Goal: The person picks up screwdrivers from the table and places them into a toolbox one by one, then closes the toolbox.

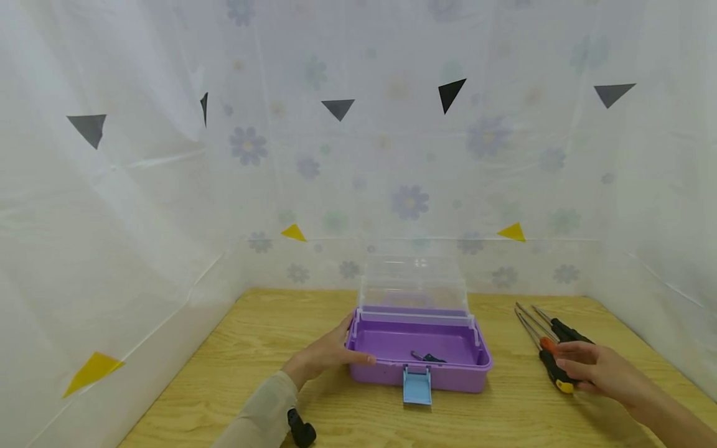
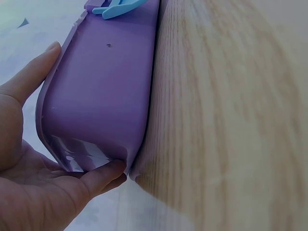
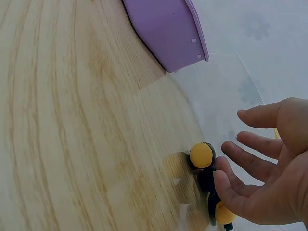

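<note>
A purple toolbox (image 1: 375, 374) stands on the table with its clear lid (image 1: 414, 280) raised and its light-blue latch (image 1: 417, 388) hanging down in front. Inside lies a small dark-handled tool (image 1: 432, 358), partly hidden by the front wall. My left hand (image 1: 322, 356) holds the box's left end, thumb on the front rim and fingers against the side (image 2: 77, 151). At the right, my right hand (image 1: 607, 373) hovers by several screwdrivers, fingers loosely spread. Nearest it is a black-handled screwdriver (image 1: 551, 368) with a yellow end (image 3: 201, 155); whether fingertips touch it I cannot tell.
Other screwdrivers (image 1: 567, 331) with black handles lie behind the right hand, shafts pointing away, beside an orange handle (image 1: 548, 345). A dark object (image 1: 302, 429) sits by the left sleeve. White patterned sheeting (image 1: 409, 155) encloses the table (image 1: 280, 317) at the back and sides.
</note>
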Demonstrator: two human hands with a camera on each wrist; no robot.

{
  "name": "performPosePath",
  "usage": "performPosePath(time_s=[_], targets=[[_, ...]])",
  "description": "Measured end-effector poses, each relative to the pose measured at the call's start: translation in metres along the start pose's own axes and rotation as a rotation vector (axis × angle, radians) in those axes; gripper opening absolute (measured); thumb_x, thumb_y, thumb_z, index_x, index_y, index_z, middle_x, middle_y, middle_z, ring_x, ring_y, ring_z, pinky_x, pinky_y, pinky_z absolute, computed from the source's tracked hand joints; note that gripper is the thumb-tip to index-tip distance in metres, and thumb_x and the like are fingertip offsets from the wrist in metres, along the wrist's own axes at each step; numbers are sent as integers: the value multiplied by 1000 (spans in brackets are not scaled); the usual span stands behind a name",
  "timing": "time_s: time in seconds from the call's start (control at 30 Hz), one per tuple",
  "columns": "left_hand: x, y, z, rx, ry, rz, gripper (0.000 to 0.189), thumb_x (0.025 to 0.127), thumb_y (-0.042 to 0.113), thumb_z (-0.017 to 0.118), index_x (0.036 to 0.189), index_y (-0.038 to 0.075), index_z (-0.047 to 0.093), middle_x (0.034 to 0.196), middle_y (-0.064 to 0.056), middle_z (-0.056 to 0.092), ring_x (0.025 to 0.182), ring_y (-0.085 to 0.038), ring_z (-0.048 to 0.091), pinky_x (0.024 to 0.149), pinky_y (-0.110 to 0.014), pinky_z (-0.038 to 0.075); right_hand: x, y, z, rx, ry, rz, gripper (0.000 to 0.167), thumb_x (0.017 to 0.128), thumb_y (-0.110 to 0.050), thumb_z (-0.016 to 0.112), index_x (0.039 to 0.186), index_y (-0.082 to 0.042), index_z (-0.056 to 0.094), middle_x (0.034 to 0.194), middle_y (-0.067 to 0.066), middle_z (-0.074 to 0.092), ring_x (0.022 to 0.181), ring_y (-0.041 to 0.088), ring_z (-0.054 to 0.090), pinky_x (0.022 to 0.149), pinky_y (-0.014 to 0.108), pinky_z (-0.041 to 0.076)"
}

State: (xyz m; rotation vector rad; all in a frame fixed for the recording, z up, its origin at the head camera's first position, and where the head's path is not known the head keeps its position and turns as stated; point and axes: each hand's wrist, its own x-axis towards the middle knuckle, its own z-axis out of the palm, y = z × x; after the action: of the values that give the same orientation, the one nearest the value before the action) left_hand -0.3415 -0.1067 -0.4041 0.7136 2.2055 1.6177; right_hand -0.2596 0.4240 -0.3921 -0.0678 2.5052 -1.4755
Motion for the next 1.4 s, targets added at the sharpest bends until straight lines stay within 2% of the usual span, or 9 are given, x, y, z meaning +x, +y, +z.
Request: performPosePath(time_s=[0.1, 0.17, 0.3, 0.4, 0.5, 0.63, 0.87, 1.17, 1.4], targets=[[0, 1, 0, 1, 0, 1, 121, 84, 24, 87, 168, 15, -1, 162, -23, 30, 142, -42, 38, 119, -61, 20, -1, -1, 1, -19, 16, -2, 66, 109, -31, 57, 150, 16, 35, 145, 32, 49, 93, 20, 59, 73, 36, 56], [0, 2, 0, 6, 4, -1, 121, 84, 24, 87, 167, 14, -1, 163, -23, 30, 143, -42, 37, 119, -61, 20, -1, 0, 2, -25, 28, 0, 66, 108, -31, 57, 149, 16, 36, 145, 33, 50, 99, 20, 62, 77, 38, 58], [-1, 2, 0, 5, 5, -5, 121, 84, 24, 87, 168, 15, 0, 163, -23, 30, 143, -42, 37, 119, -61, 20, 0, 7, 3, -19, 30, -12, 65, 107, -26, 59, 146, 19, 35, 128, 26, 62, 74, 11, 58, 62, 33, 54], [-1, 3, 0, -2, -2, -5, 120, 85, 24, 86, 168, 15, 0, 162, -22, 30, 143, -41, 38, 119, -60, 22, 4, 11, 8, -101, 67, -38, 64, 105, -23, 63, 144, 21, 37, 120, 16, 67, 56, 15, 46, 52, 33, 46], [-2, 4, 0, -6, -9, -5, 120, 85, 24, 86, 168, 15, -1, 163, -22, 30, 143, -41, 38, 119, -60, 23, 9, 11, 15, -321, 137, -69, 68, 101, -32, 69, 141, 18, 44, 119, 22, 69, 75, 32, 65, 65, 45, 55], [-2, 3, 0, -8, -13, 2, 120, 85, 24, 86, 168, 15, -1, 163, -23, 29, 143, -41, 38, 119, -60, 23, 14, 9, 24, -543, 189, -96, 76, 95, -42, 74, 139, 15, 49, 120, 27, 67, 107, 52, 61, 79, 61, 53], [-1, 0, 0, -20, -17, 1, 120, 86, 24, 86, 168, 16, -1, 164, -23, 27, 143, -41, 37, 119, -59, 22, 20, 7, 34, -651, 223, -107, 79, 86, -46, 83, 133, 12, 56, 116, 28, 67, 95, 41, 67, 71, 53, 56], [1, -3, 1, -37, -21, -9, 118, 86, 21, 85, 168, 16, -1, 163, -22, 29, 142, -40, 40, 119, -58, 24, 21, 6, 41, -703, 281, -117, 61, 83, -21, 85, 130, 9, 61, 113, 28, 68, 77, 29, 66, 56, 42, 51], [0, -3, 1, -4, -9, -2, 121, 85, 24, 86, 167, 14, -2, 165, -22, 25, 145, -42, 36, 119, -61, 21, 19, 6, 37, -620, 281, -94, 52, 86, -14, 77, 128, 11, 60, 111, 26, 69, 88, 38, 68, 63, 48, 55]])
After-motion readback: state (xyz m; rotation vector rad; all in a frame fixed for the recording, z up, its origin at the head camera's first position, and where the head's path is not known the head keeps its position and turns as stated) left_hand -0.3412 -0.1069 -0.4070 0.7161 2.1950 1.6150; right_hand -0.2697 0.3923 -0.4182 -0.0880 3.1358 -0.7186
